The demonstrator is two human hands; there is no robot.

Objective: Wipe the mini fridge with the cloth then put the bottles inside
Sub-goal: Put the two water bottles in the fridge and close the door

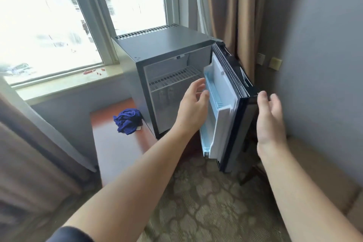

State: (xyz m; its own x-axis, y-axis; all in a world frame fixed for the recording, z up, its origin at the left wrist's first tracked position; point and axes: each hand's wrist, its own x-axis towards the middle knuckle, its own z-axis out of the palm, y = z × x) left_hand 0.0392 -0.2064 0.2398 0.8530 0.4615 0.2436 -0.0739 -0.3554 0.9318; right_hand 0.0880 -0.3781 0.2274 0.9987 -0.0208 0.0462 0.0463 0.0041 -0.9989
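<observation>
A grey mini fridge (167,45) stands on a red-brown low table (117,143) under the window. Its door (225,104) hangs open to the right, showing white door shelves. Inside, two clear bottles (166,96) stand under a wire rack (174,78). A crumpled blue cloth (127,121) lies on the table left of the fridge. My left hand (193,104) hovers in front of the opening, fingers relaxed, close to the door's inner shelf. My right hand (270,116) is at the door's outer edge, its fingertips touching that edge, fingers loosely bent.
A window sill (59,84) with small red bits runs behind the table. Beige curtains (231,15) hang behind the fridge and at the left. A grey wall (324,65) with two wall plates stands close on the right. Patterned carpet (206,192) covers the floor.
</observation>
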